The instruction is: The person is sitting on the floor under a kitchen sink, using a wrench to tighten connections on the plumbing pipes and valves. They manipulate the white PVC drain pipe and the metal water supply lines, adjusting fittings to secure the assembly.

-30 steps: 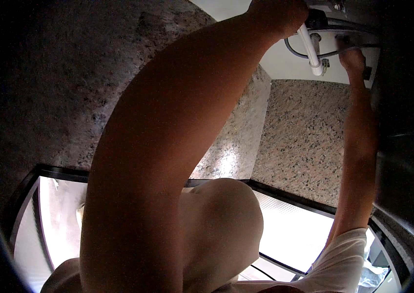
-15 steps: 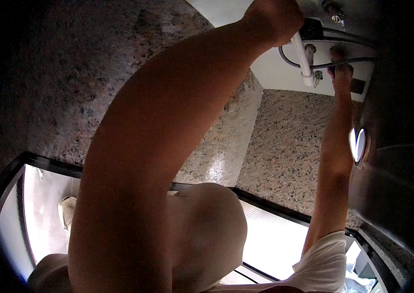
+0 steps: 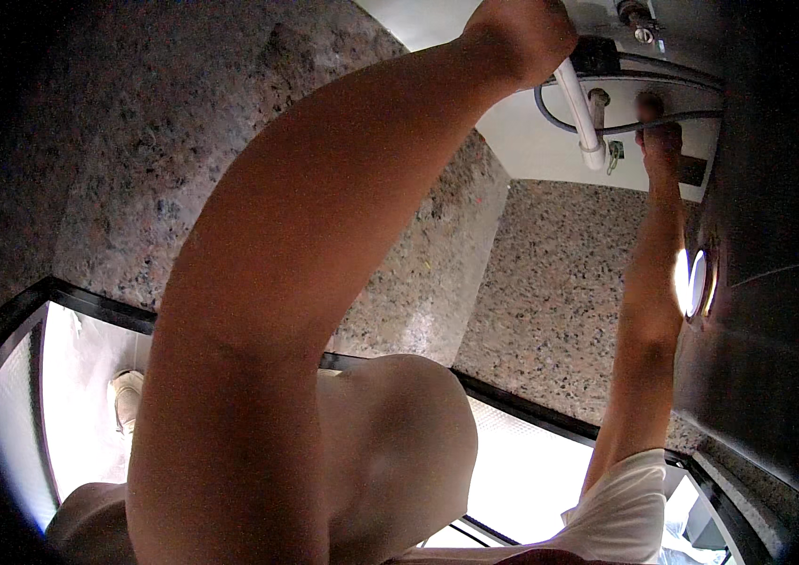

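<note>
My left hand (image 3: 527, 38) reaches to the top of the picture and is closed at the upper end of a white plastic pipe (image 3: 577, 104), which slants down from under it. Its fingertips are hidden from me. Further right, my right hand (image 3: 660, 141) is raised against the pale back panel (image 3: 531, 141), fingers curled in beside a dark, blurred round piece (image 3: 649, 105). What they grip is unclear. A dark grey hose (image 3: 555, 118) loops behind the pipe and runs right, passing just above my right hand.
A metal valve (image 3: 640, 21) sticks out at the top right, and a short pipe stub (image 3: 599, 97) stands behind the white pipe. Speckled stone walls (image 3: 550, 273) enclose the space. On the right is a dark surface with a shiny round fitting (image 3: 698, 282). My bent knee (image 3: 409, 424) is below.
The view has shifted very slightly. My left hand appears a little further left and the right hand stays by the same spot; both keep their closed shape.
</note>
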